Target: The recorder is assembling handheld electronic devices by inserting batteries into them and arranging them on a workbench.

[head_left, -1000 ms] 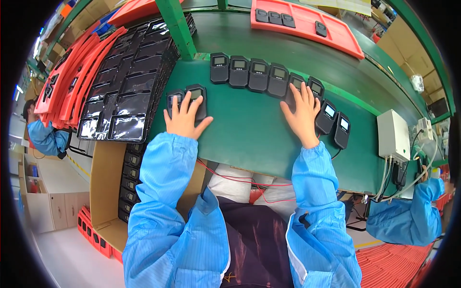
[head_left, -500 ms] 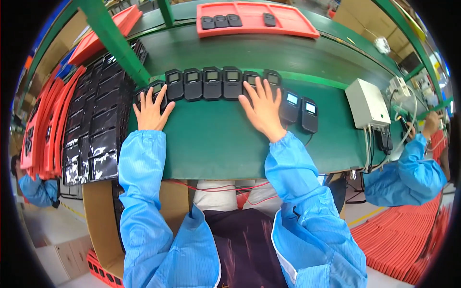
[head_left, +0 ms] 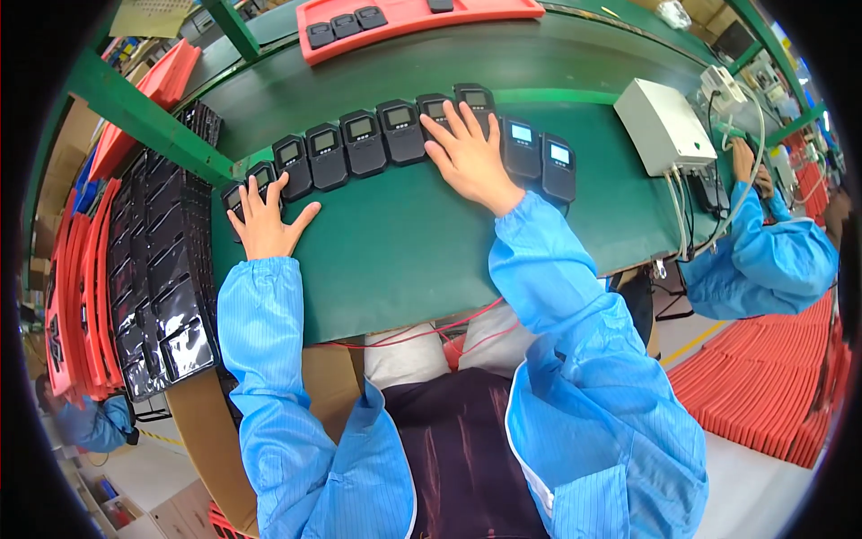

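A row of black handheld devices (head_left: 363,144) with small screens lies along the far part of the green work table (head_left: 386,260). My left hand (head_left: 267,225) is spread, its fingertips resting on the devices at the row's left end and partly hiding them. Fingers apart, my right hand (head_left: 471,163) lies over devices toward the right of the row, covering parts of them. Just right of it, two devices show lit screens, one nearer (head_left: 521,148) and one at the end (head_left: 558,169). The other visible screens are grey. Neither hand grasps anything.
A red tray (head_left: 404,31) with several devices sits beyond the table. Black plastic trays (head_left: 162,278) and red trays (head_left: 81,287) are stacked at left. A white box (head_left: 665,126) with cables stands at right, near a co-worker's blue sleeve (head_left: 763,256). A green post (head_left: 148,121) crosses the far left.
The view has turned, so the row now slants up to the right and the far red tray sits further left. Both hands remain spread at the row.
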`<state>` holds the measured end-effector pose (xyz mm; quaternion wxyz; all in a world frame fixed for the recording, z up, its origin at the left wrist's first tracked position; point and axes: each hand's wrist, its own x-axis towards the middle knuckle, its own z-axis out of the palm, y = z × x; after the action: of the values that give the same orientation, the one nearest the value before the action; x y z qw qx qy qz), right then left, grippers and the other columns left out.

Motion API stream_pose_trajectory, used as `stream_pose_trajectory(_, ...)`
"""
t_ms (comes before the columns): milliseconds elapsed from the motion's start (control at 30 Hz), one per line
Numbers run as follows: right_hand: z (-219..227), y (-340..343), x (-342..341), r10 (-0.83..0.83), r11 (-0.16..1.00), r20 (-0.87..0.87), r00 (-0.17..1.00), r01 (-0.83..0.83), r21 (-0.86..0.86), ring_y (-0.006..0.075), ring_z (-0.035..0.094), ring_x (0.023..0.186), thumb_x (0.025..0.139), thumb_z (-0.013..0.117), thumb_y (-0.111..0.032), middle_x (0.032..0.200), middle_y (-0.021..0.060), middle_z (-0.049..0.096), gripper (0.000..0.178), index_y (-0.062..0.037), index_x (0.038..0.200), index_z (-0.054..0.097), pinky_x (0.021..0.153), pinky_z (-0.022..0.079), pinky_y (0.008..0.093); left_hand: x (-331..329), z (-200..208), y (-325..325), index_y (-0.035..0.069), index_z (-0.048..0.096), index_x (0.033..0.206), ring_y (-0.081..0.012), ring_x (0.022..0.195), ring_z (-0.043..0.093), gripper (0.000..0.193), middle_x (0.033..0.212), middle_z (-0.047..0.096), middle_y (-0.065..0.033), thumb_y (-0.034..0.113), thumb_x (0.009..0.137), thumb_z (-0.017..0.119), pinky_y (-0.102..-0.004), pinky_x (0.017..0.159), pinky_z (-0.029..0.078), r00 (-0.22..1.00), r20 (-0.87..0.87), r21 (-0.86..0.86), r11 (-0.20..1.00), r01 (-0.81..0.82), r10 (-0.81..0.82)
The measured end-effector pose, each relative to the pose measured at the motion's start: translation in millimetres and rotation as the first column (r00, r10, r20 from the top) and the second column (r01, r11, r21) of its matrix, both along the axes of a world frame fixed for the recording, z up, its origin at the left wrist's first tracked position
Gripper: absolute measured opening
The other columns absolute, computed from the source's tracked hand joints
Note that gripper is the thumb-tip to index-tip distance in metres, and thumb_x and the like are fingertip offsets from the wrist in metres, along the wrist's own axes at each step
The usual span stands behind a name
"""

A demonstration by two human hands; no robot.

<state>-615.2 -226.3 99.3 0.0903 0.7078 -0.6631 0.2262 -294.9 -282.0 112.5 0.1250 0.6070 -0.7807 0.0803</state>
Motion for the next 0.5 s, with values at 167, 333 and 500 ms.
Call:
stream_pose_trajectory(167,25.2,13.2,-10.3,-0.036,0.985,0.118,0.992,0.055,-0.165,0.0364,0.029,0.139,0.095,0.051,-0.04,0.145,0.0178,0.041,0.048,-0.017,0.137,0.049,0.112,0.019,0.0538,-9.0,-1.2,3.6,0.022,0.047,0.132,-0.0325,0.142,0.025,0.069,0.15,0.033,-0.0129,0.06,0.078,0.066,-0.0667,0.109,0.015,0.997,-0.066,-0.058,0.998,0.031,-0.035)
stream_pose_trajectory(333,30.0,58.1,-52.2,-0.427,0.851,0.124,0.896,0.444,-0.279,0.0389,0.035,0.135,0.091,0.058,-0.042,0.141,0.0183,0.045,0.052,-0.0116,0.133,0.052,0.109,0.027,0.0515,-12.1,1.7,7.2,0.016,0.051,0.127,-0.0289,0.137,0.035,0.058,0.143,0.043,-0.0094,0.048,0.081,0.068,-0.0613,0.11,0.021,0.972,-0.155,-0.281,0.951,0.129,-0.178)
stream_pose_trajectory(500,17.7,90.4,-67.9,-0.462,0.864,0.066,0.885,0.465,-0.193,0.0391,0.036,0.134,0.089,0.059,-0.043,0.142,0.0183,0.044,0.057,-0.0094,0.134,0.05,0.107,0.03,0.0504,-81.9,13.8,24.2,0.012,0.061,0.116,-0.0293,0.107,0.058,0.035,0.116,0.062,-0.0093,0.017,0.083,0.069,-0.041,0.094,0.044,0.667,-0.279,-0.322,0.722,0.613,-0.691)
